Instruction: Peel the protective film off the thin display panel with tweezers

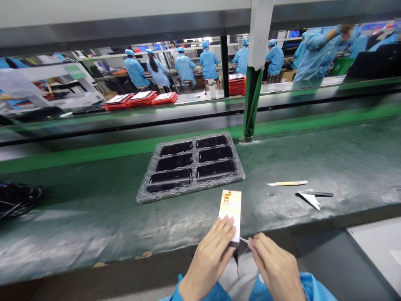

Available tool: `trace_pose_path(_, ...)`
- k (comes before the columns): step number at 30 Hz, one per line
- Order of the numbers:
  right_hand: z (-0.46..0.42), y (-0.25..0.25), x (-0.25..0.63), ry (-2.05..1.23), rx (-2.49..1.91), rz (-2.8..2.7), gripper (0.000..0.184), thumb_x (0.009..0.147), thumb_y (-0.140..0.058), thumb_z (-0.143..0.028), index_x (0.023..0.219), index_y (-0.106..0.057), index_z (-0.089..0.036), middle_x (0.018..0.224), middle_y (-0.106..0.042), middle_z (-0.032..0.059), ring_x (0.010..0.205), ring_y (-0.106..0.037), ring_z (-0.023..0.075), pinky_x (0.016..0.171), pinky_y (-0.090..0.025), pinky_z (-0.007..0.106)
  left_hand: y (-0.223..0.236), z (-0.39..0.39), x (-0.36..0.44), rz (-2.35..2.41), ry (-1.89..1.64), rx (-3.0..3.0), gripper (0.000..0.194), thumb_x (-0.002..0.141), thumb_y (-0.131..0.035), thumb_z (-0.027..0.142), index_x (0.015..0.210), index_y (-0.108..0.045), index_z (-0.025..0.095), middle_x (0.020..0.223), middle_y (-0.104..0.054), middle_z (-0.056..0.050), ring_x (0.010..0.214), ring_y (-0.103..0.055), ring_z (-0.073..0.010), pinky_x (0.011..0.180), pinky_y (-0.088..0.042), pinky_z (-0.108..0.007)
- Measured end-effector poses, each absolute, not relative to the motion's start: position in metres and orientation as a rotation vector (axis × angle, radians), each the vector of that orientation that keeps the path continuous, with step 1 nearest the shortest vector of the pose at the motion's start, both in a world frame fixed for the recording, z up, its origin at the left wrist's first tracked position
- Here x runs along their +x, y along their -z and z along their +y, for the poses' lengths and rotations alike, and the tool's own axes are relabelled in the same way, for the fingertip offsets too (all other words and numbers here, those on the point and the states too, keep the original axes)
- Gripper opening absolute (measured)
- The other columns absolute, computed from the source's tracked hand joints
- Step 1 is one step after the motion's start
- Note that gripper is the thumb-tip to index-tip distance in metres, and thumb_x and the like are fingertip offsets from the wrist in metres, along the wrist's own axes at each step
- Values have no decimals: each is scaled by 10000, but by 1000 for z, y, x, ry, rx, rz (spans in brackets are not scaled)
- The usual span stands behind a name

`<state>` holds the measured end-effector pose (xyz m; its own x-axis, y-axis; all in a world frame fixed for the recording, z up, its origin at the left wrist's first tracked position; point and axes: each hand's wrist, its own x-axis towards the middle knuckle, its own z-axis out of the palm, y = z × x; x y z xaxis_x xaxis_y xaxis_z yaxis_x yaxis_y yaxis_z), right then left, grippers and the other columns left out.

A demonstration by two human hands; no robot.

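A phone screen (233,209) lies with its white back up near the table's front edge, with a small orange flex cable at its far end. My left hand (208,261) grips its near part, fingers flat across the white back and thumb by the dark near end. My right hand (275,263) pinches thin metal tweezers (244,241), whose tips are at the screen's near right corner; whether they touch it I cannot tell. Beyond my hands, a clear plastic tray (144,196) carries several black phone screens (216,169) in two columns.
To the right lie a craft knife (287,183) with a tan handle, and dark tweezers (322,193) on a white scrap (312,201). A green-wrapped post (252,104) rises behind the tray. Dark cables (20,196) sit at far left. Co-workers in blue work beyond the shelf.
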<state>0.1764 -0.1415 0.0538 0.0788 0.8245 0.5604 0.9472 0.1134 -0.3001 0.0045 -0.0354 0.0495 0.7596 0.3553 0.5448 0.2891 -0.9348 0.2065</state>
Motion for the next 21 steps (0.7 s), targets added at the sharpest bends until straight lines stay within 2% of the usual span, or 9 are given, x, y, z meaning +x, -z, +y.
trace_pose_path(5,-143,-47,175,176,-1744,-1736,312,1039,-345,-165,835,-576,-214,714,-651,3,595,-655,122,556,-423,219,-51,-36,5,523,-911,2835,397,987,-457,121,1380,-511,113,1358,-628,-141,1346,-514,-245,1084,-495,-425)
trace_pose_path(12,-143,-48,177,-169,-1725,-1540,258,1039,-408,-279,855,-584,-237,737,-650,-23,592,-662,102,535,-458,170,-50,-35,5,528,-917,2802,398,981,-469,116,1375,-518,129,1360,-630,-126,1343,-519,-230,1096,-486,-399)
trace_pose_path(21,-147,-45,181,-24,-1683,-1633,216,1028,-421,-227,950,-622,-214,785,-689,1,635,-692,116,568,-488,180,-47,-34,4,528,-930,2773,384,984,-480,131,1365,-526,127,1351,-636,-131,1344,-520,-229,1101,-479,-410)
